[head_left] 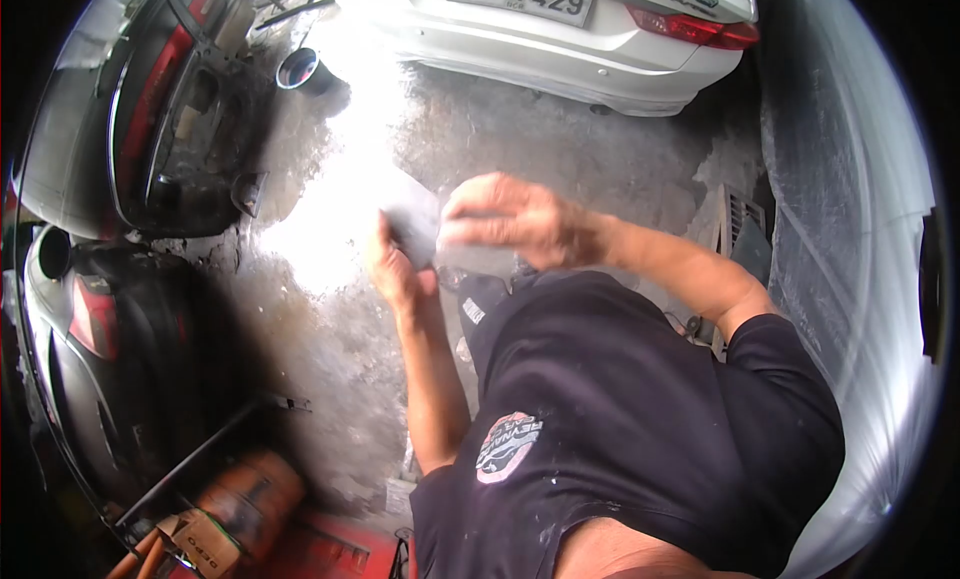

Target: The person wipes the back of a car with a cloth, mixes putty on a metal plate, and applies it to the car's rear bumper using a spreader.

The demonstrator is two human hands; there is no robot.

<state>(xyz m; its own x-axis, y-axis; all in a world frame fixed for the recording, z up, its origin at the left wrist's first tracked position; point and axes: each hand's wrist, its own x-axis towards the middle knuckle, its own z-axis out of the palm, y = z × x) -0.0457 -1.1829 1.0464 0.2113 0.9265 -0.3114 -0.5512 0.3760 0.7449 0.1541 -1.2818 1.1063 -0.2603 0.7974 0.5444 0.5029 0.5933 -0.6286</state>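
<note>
My left hand is closed around the lower left edge of a flat grey-white piece, its thumb along the near side. The piece looks like a sheet or thin panel; its upper part fades into the glare. Beside its right edge is my right hand, palm down with bent fingers blurred by motion. Whether those fingers touch the piece or hold anything is not clear. Both hands are in front of my dark shirt, above the concrete floor.
A white car stands at the top. Dark bumpers line the left side, and a bucket is on the floor. Plastic sheeting hangs at the right. A cardboard box lies by red items at the lower left.
</note>
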